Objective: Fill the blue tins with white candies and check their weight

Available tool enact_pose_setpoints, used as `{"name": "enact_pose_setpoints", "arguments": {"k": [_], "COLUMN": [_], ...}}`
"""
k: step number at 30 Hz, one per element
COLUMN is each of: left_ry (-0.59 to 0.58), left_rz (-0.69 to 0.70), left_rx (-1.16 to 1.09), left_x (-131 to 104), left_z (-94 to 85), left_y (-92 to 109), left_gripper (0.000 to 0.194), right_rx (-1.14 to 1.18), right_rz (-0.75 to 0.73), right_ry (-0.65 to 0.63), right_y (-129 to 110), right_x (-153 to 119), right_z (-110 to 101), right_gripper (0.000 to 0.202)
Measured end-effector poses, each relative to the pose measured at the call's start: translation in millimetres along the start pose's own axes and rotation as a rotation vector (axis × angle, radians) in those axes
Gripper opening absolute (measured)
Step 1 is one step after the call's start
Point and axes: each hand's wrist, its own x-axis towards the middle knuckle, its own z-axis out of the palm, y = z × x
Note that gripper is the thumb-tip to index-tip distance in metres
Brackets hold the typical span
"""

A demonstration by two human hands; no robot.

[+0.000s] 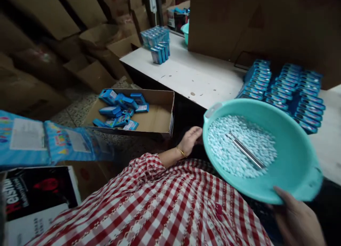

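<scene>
A turquoise plastic basin (293,150) is tilted towards me at the right, above the table's near edge. Many small pale-blue pieces (226,150) cover part of its bottom, and a slim silver metal tube (247,153) lies on top of them. My right hand (299,217) grips the near rim, thumb on the upper side and fingers underneath, out of sight. At the basin's left side is my left hand (189,141), its fingers against the outer wall and partly hidden in shadow.
Rows of small blue boxes (282,86) stand on the white table (202,75), with more blue boxes (157,40) at its far end. An open carton (157,123) holds loose blue boxes. Blue printed packs (69,141) sit at left; brown cartons (101,36) lie behind.
</scene>
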Motion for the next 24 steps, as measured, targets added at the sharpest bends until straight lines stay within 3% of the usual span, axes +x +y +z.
{"name": "enact_pose_setpoints", "arguments": {"k": [1,2,5,8,12,14,16,18,21,24], "left_ry": [0.079,0.157,0.406,0.570,0.483,0.422,0.385,0.366,0.325,0.251], "left_rz": [0.124,0.245,0.451,0.366,0.247,0.173,0.097,0.047,-0.013,-0.088], "left_rx": [0.061,0.166,0.707,1.149,1.448,1.553,1.644,1.712,1.768,1.811], "left_x": [1.2,1.5,-3.2,-10.1,-11.2,-9.8,-8.6,-7.6,-6.4,-9.7], "left_z": [-15.8,-32.5,-83.6,-127.5,-158.4,-161.3,-159.6,-155.9,-151.2,-151.6], "left_y": [4.2,6.5,1.7,-13.7,-24.7,-22.0,-16.7,-11.5,-5.3,2.6], "left_gripper": [0.039,0.038,0.040,0.055,0.043,0.030,0.026,0.029,0.033,0.034], "right_rx": [0.131,0.253,0.402,0.434,0.449,0.447,0.331,0.080,-0.347,-0.826], "right_rz": [0.020,0.043,-0.021,-0.040,0.022,0.005,-0.110,-0.313,-0.643,-1.066], "right_ry": [0.133,0.153,0.003,-0.034,-0.061,-0.137,-0.249,-0.336,-0.396,-0.303], "right_y": [-15.8,-33.5,-89.7,-133.9,-165.8,-170.5,-166.4,-153.6,-124.6,-97.7], "right_x": [14.5,28.7,69.5,110.2,155.1,167.5,173.9,177.9,189.2,210.2], "right_z": [23.3,47.7,120.0,179.7,235.3,253.0,262.6,263.6,252.3,236.8], "right_gripper": [0.016,0.019,0.021,0.019,0.014,0.008,0.012,0.024,0.024,0.043]}}
